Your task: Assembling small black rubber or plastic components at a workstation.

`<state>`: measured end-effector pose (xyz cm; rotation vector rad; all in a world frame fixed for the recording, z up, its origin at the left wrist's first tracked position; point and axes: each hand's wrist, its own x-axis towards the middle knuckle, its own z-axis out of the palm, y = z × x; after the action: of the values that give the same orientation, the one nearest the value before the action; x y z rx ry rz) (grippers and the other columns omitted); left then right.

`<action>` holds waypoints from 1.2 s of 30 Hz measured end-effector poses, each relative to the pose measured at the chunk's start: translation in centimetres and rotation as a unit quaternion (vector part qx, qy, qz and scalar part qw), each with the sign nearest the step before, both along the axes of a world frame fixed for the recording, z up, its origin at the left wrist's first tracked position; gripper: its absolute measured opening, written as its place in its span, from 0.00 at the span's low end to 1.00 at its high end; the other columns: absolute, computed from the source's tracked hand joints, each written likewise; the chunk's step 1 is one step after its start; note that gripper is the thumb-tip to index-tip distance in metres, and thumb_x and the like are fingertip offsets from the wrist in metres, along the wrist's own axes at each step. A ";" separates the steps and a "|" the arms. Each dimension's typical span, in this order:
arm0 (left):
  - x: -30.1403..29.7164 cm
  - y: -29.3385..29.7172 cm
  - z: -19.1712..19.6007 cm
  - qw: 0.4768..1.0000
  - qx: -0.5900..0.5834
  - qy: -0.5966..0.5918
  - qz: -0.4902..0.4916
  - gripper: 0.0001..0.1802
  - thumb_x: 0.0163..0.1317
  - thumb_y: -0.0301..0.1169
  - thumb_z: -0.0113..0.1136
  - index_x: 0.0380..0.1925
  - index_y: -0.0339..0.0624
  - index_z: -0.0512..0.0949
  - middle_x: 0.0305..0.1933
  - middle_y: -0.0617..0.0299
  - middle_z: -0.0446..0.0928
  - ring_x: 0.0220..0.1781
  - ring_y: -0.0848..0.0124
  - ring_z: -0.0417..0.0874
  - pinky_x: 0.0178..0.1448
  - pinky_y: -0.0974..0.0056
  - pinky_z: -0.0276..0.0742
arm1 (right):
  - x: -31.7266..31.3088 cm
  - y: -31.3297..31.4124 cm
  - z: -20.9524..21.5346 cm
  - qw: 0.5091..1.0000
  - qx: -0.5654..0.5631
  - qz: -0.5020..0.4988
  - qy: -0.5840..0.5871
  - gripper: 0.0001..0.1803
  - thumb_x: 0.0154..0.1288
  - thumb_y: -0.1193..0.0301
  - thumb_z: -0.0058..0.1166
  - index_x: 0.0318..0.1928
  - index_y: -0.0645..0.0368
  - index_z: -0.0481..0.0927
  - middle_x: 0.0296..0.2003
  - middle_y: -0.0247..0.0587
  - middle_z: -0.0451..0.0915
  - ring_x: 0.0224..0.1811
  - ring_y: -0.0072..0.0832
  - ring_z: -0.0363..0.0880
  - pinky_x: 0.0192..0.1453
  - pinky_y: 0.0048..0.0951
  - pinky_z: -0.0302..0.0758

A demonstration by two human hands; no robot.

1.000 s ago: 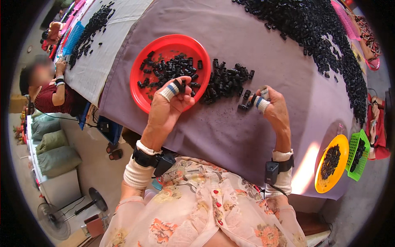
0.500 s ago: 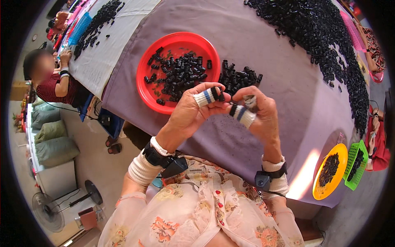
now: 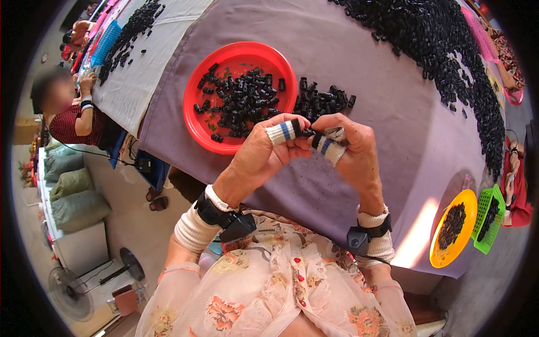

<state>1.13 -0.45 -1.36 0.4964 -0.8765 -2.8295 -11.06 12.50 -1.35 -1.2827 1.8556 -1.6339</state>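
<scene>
My left hand [image 3: 259, 147] is closed, pinching a small black cylindrical part [image 3: 308, 133] between thumb and fingertips. My right hand [image 3: 359, 147] meets it from the other side, its fingers bent in against the same part. A small greyish-white piece [image 3: 337, 133] shows in the right hand by the index finger; its kind is unclear. White knitted finger sleeves with blue and black stripes cover a digit on each hand. Just beyond the hands lie a red round tray [image 3: 193, 126] holding many black parts [image 3: 244, 92] and a loose heap of similar parts [image 3: 323, 101].
A large mound of black parts [image 3: 426, 39] covers the table's far right. At the right edge are a yellow plate [image 3: 471, 205] and a green basket [image 3: 496, 230] with dark bits. Another person [image 3: 73, 118] sits at the left; a fan [image 3: 70, 292] stands lower left.
The right hand's fingers have closed in further around the black part, and the greyish-white piece has turned. The left hand stays nearly in place. The whole view has shifted slightly.
</scene>
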 end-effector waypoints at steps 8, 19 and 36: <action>0.2 0.0 -0.1 0.998 0.030 -0.016 -0.054 0.22 0.58 0.28 0.55 0.51 0.30 0.67 0.41 0.54 0.76 0.38 0.71 0.79 0.47 0.62 0.76 | -0.9 0.5 0.4 0.996 0.056 -0.008 -0.068 0.10 0.49 0.74 0.61 0.31 0.61 0.73 0.19 0.33 0.72 0.20 0.17 0.66 0.24 0.20 0.65; 0.0 0.4 -0.1 0.998 0.059 -0.026 -0.020 0.15 0.61 0.26 0.50 0.49 0.34 0.70 0.39 0.56 0.76 0.36 0.72 0.78 0.39 0.69 0.78 | -0.7 0.0 0.0 0.985 0.127 0.069 -0.094 0.25 0.41 0.55 0.68 0.24 0.62 0.70 0.15 0.33 0.66 0.19 0.19 0.60 0.22 0.25 0.60; -0.2 0.8 0.2 0.999 0.017 -0.039 -0.016 0.15 0.62 0.27 0.50 0.48 0.33 0.71 0.41 0.58 0.76 0.40 0.73 0.79 0.39 0.70 0.78 | -0.5 0.0 -0.2 0.980 0.120 0.103 -0.123 0.20 0.45 0.59 0.66 0.28 0.62 0.76 0.16 0.32 0.70 0.21 0.18 0.63 0.24 0.25 0.64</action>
<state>0.88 0.33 -1.12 0.6055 -0.8575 -2.8756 -11.52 12.51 -1.56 -1.0765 1.6514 -1.3463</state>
